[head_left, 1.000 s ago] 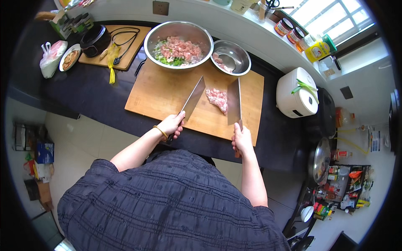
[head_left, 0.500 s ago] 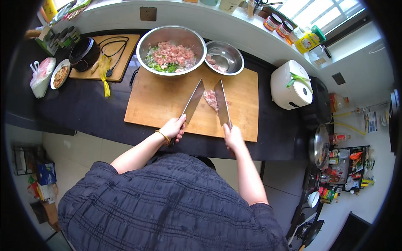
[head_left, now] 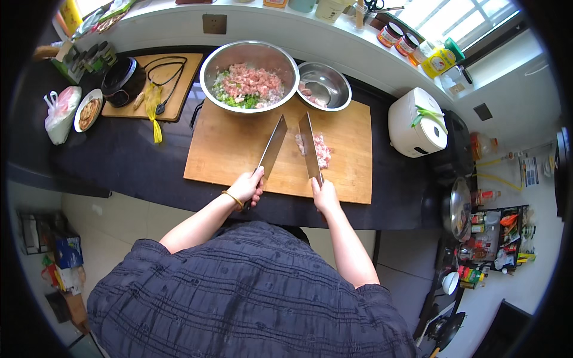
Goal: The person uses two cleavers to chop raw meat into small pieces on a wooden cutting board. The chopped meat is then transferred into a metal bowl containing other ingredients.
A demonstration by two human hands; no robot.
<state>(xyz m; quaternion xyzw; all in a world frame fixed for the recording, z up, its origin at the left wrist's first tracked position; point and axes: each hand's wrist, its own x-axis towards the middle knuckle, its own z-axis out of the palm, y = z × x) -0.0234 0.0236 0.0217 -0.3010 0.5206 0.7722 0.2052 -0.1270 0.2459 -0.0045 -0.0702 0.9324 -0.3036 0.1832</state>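
My left grip (head_left: 246, 187) clasps one cleaver (head_left: 274, 145), my right grip (head_left: 325, 196) a second cleaver (head_left: 310, 149) by chopped meat (head_left: 323, 153); the cutting board (head_left: 221, 146) has room leftward, large bowl (head_left: 282, 61) at far edge.

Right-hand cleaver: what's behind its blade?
Chopped pink meat shows on both sides of the cleaver in the right hand, on the wooden board. The strip behind the blade is covered, so I can't tell whether meat continues there.

A wooden board (head_left: 230, 146) on the dark counter (head_left: 128, 158) carries chopped meat (head_left: 323, 153).
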